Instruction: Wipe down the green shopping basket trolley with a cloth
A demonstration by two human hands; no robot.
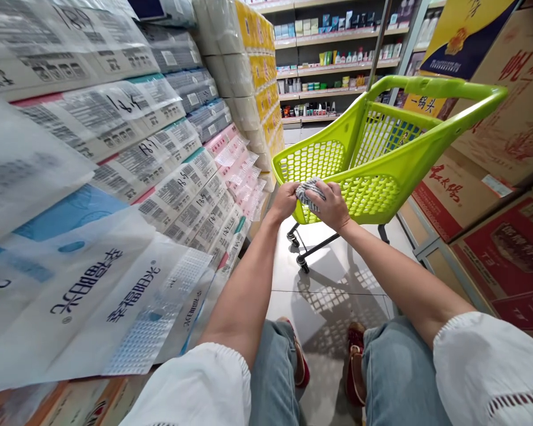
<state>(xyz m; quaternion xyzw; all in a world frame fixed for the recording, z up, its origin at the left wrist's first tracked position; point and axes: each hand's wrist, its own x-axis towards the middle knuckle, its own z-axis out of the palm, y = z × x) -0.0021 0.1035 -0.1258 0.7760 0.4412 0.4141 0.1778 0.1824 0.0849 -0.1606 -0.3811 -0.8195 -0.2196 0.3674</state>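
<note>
A bright green shopping cart [371, 189] stands upright on its wheels, centre right, its front corner towards me. A grey-and-white striped cloth [310, 190] is bunched at that corner. My right hand [331, 204] has its fingers curled over the cloth and presses it on the basket's rim. Just left of it, my left hand [286, 201] is closed at the corner of the basket, touching the cloth's left edge; whether it grips the cloth or the rim is hard to tell.
Stacked tissue packs [160, 171] rise close on the left, with yellow-and-white packs [260, 77] behind. Cardboard cartons [506, 236] line the right side. Shelves with bottles and boxes [342, 68] stand at the back. The cart's wheels [302, 264] rest on the tiled floor [288, 302].
</note>
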